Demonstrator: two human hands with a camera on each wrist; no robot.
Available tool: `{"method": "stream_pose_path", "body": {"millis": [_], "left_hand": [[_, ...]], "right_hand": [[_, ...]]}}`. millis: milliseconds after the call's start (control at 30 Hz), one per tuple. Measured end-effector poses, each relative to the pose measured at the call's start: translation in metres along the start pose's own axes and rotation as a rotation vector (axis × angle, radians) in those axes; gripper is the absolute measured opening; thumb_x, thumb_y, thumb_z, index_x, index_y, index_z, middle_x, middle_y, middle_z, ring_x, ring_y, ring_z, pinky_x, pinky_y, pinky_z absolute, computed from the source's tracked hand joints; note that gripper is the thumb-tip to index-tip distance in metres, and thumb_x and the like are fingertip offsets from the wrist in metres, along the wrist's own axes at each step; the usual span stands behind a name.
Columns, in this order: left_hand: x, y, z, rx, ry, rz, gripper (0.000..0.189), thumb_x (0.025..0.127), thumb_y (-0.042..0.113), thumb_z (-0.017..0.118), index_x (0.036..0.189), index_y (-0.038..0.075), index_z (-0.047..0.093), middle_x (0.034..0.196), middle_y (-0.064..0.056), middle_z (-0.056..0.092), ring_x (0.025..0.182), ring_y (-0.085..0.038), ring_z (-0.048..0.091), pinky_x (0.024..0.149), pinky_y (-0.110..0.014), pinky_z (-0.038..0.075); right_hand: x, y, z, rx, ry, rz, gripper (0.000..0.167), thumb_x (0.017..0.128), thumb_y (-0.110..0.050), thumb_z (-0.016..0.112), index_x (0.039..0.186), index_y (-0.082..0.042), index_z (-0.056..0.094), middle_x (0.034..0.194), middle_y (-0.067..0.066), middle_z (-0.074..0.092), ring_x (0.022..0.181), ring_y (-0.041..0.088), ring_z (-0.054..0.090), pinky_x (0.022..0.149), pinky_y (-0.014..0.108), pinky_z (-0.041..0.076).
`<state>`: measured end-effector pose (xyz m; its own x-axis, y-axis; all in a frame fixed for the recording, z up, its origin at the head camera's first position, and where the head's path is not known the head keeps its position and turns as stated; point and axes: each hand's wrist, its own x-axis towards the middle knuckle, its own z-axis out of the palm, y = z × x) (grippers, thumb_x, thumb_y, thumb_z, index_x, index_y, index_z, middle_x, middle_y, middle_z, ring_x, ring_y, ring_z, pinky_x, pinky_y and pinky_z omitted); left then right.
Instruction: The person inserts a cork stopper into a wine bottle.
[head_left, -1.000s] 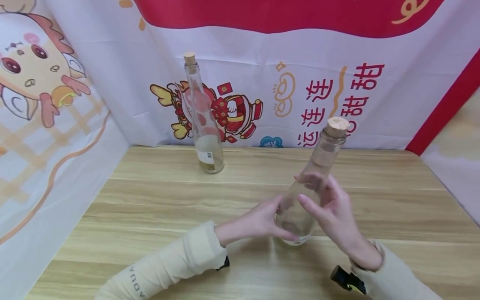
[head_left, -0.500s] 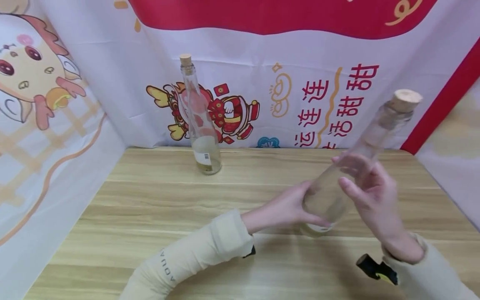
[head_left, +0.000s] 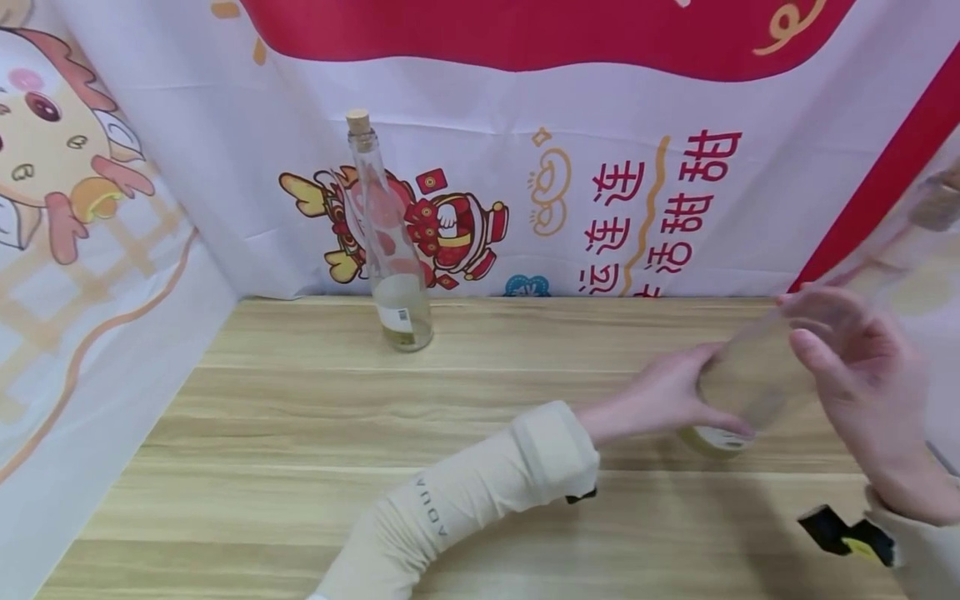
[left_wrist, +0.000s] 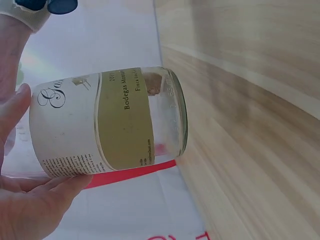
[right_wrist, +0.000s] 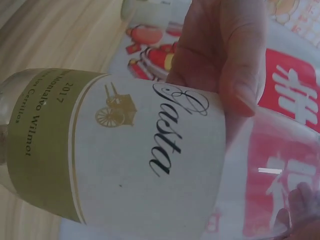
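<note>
A clear glass wine bottle [head_left: 761,371] leans to the right between both hands. Its corked neck reaches the right edge of the head view. Low on the bottle, my left hand [head_left: 671,396] grips it with thumb and fingers on opposite sides. My right hand [head_left: 873,383] holds it higher up, the thumb on the near side. In the left wrist view the base of the bottle [left_wrist: 167,110] appears raised off the table. The right wrist view shows its white and olive label [right_wrist: 145,135], reading "Gasta" and "2017".
A second clear bottle [head_left: 401,292] with a cork stands upright at the table's back left. Behind the wood-grain table [head_left: 300,467] hangs a printed white and red cloth [head_left: 480,100]. Another printed cloth [head_left: 67,350] borders the left side.
Both hands have carried the bottle to the right, and its tilt has increased. The head view has turned slightly right. The second bottle still stands on the table.
</note>
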<state>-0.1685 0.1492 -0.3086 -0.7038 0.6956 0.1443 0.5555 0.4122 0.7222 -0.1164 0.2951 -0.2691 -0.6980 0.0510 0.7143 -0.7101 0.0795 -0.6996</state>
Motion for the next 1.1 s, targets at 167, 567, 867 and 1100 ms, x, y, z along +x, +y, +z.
{"method": "stream_pose_path", "body": {"millis": [167, 567, 867, 1100], "left_hand": [[0.023, 0.013, 0.021, 0.008, -0.009, -0.021, 0.075, 0.063, 0.038, 0.082, 0.128, 0.026, 0.047, 0.103, 0.019, 0.057, 0.086, 0.01, 0.049, 0.072, -0.003, 0.036], [0.054, 0.026, 0.057, 0.106, 0.013, -0.075, 0.069, 0.066, 0.039, 0.08, 0.126, 0.026, 0.048, 0.101, 0.019, 0.058, 0.083, 0.01, 0.049, 0.07, -0.002, 0.035], [0.058, 0.025, 0.078, 0.082, 0.041, -0.164, 0.063, 0.066, 0.038, 0.079, 0.121, 0.027, 0.05, 0.099, 0.019, 0.058, 0.08, 0.009, 0.049, 0.067, -0.003, 0.037], [0.061, 0.016, 0.086, 0.088, 0.023, -0.152, 0.064, 0.07, 0.037, 0.077, 0.125, 0.022, 0.048, 0.106, 0.017, 0.058, 0.084, 0.009, 0.05, 0.07, -0.003, 0.038]], "right_hand": [[-0.001, 0.004, -0.028, 0.011, 0.01, 0.017, 0.031, 0.083, 0.018, 0.05, 0.113, 0.016, 0.051, 0.103, 0.008, 0.064, 0.098, 0.015, 0.056, 0.084, 0.015, 0.041], [-0.007, 0.024, -0.067, -0.033, 0.094, 0.065, 0.032, 0.085, 0.016, 0.048, 0.115, 0.008, 0.054, 0.099, 0.004, 0.063, 0.1, 0.013, 0.055, 0.093, 0.016, 0.035], [-0.015, 0.04, -0.079, 0.107, 0.1, 0.026, 0.03, 0.083, 0.018, 0.048, 0.113, 0.012, 0.052, 0.097, 0.007, 0.065, 0.099, 0.014, 0.056, 0.096, 0.02, 0.033], [-0.018, 0.047, -0.084, -0.119, 0.142, 0.012, 0.025, 0.087, 0.01, 0.05, 0.111, 0.006, 0.057, 0.095, -0.004, 0.065, 0.093, 0.005, 0.054, 0.076, 0.011, 0.036]]}}
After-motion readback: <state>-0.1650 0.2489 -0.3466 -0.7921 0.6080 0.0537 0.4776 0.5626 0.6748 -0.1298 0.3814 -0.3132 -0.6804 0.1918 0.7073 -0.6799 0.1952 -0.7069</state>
